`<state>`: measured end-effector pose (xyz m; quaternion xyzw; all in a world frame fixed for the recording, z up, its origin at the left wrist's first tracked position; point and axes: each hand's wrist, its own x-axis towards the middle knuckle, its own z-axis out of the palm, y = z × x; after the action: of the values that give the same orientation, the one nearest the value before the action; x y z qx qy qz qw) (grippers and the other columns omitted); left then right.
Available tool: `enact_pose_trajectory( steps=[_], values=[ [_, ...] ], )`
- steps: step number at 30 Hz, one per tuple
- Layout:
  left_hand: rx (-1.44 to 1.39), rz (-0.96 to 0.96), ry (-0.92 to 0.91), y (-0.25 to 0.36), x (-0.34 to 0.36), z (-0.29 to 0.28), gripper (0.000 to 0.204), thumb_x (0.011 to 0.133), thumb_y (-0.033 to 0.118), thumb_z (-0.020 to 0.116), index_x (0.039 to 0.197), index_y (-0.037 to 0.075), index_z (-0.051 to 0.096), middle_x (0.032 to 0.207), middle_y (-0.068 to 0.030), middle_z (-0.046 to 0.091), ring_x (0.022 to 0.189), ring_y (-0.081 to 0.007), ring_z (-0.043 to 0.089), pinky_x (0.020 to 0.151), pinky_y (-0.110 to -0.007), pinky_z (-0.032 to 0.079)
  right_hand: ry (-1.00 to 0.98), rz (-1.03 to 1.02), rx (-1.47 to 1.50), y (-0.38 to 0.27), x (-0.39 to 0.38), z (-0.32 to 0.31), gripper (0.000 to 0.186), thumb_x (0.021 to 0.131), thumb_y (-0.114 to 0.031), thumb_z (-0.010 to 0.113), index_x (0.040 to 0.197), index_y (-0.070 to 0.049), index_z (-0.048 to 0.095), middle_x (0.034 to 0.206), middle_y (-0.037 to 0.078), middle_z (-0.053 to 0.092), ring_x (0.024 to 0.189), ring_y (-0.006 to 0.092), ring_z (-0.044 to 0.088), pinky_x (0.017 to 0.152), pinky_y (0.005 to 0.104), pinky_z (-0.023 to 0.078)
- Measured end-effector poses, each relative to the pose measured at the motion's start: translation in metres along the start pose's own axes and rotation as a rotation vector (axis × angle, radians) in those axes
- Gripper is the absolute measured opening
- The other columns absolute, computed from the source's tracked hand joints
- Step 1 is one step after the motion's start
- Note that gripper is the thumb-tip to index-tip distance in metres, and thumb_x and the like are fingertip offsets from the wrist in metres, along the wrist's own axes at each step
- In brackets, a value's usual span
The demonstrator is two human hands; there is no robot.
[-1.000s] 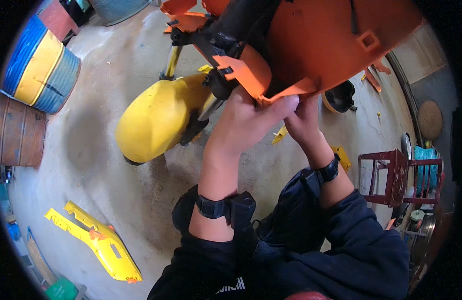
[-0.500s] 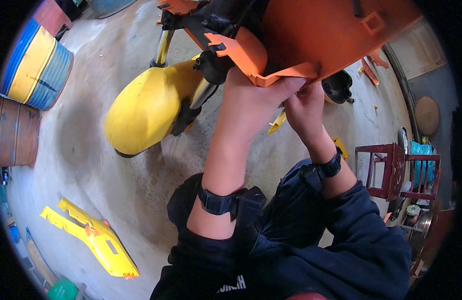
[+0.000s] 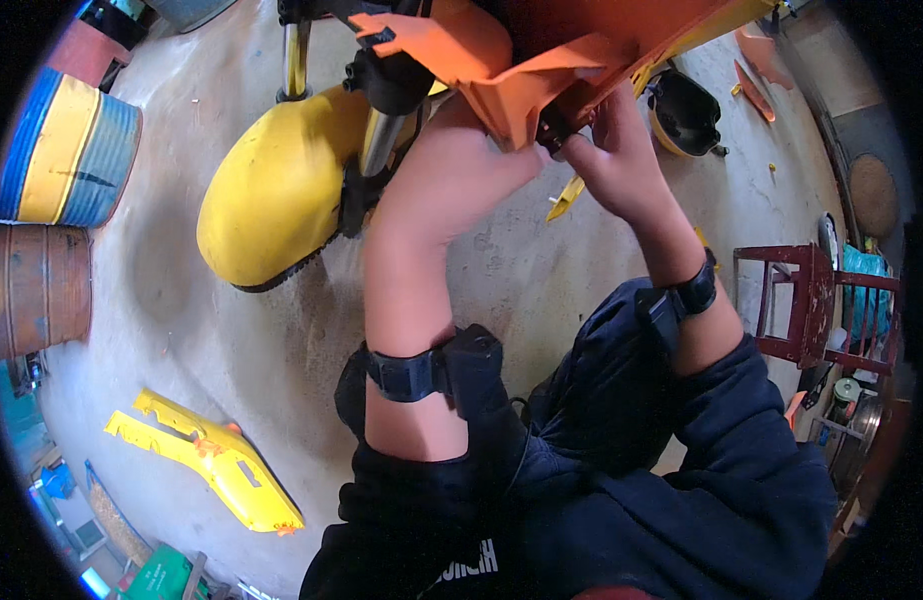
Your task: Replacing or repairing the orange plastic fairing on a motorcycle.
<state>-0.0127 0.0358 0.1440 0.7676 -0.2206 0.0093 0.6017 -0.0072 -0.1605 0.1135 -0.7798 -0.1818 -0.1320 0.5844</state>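
Note:
An orange plastic panel (image 3: 451, 50) hangs at the top, against a black front fork (image 3: 386, 100) with bright tubes above a yellow front fender (image 3: 271, 190). My left hand (image 3: 451, 180) reaches up beneath the panel's lower bracket, its fingertips hidden behind the plastic. Just right of it, my right hand (image 3: 616, 160) has bent fingers and thumb closed at a small dark part under the panel's edge; what they hold is too hidden to name.
Loose yellow body panels (image 3: 241, 475) lie on the floor (image 3: 161, 290). Barrels (image 3: 86, 150) line the left side. A black-and-yellow shell (image 3: 681, 105) and orange pieces (image 3: 751, 90) lie upper right. A dark red wooden chair (image 3: 806, 300) and a metal-framed item (image 3: 846, 420) are at right.
The orange panel and both hands sit higher in the picture. My left thumb has moved from over the bracket's lip to beneath it, and my wrist is more bent.

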Motion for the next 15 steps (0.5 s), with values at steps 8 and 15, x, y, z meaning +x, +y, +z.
enact_pose_trajectory(
  steps=[8, 15],
  values=[
    [0.424, -0.378, -0.152, -0.026, 0.006, 0.019, 0.043, 0.085, 0.034, 0.062, 0.12, 0.008, 0.063, 0.119, -0.0205, 0.062, 0.115, -0.0365, 0.057, 0.098, -0.039, 0.043, -0.159, 0.031, -0.252, 0.015, -0.009, -0.01, 0.089, 0.073, -0.006, 0.066, 0.146, -0.005, 0.016, 0.131, 0.02, 0.046, 0.126, 0.0284, 0.045, 0.105, 0.035, 0.036],
    [0.281, -0.288, 0.032, -0.023, 0.01, 0.017, 0.052, 0.074, 0.01, 0.07, 0.123, 0.003, 0.056, 0.124, -0.0182, 0.06, 0.115, -0.032, 0.057, 0.095, -0.036, 0.046, 0.022, -0.272, -0.359, 0.014, -0.013, 0.009, 0.112, 0.069, -0.028, 0.085, 0.146, 0.001, 0.009, 0.138, 0.026, 0.039, 0.132, 0.038, 0.04, 0.108, 0.042, 0.035]
  ],
)
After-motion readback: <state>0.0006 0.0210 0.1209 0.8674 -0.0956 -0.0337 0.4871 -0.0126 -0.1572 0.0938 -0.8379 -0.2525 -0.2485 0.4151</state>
